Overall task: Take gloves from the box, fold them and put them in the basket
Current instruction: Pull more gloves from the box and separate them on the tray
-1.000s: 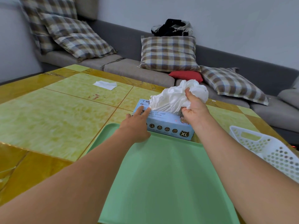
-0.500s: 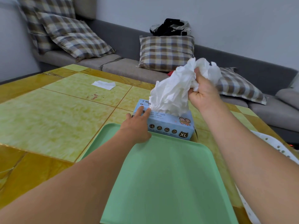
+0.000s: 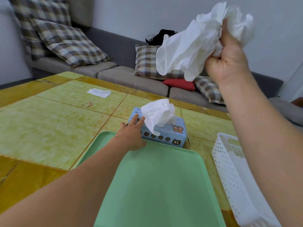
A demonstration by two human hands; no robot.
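White, thin plastic gloves (image 3: pixel 193 46), crumpled in a bunch, hang clear of everything at 1 o'clock, gripped in the curled fingers of the right hand (image 3: pixel 227 59). Pale blue cardboard glove box (image 3: pixel 165 133) sits at 12 o'clock on the yellow tiled table (image 3: pixel 49 125), touching the far rim of the green plastic tray (image 3: pixel 160 185); a further white glove (image 3: pixel 158 113) sticks up from its slot. Left hand (image 3: pixel 131 136), fingers straight and slightly spread, presses on the box's left end. White perforated plastic basket (image 3: pixel 229 163) lies at 3 o'clock, just beside the tray. Risk: the bunch looks like more than one glove, so a loose one may slip free during folding; lifting the steadying hand early could let the light box shift.
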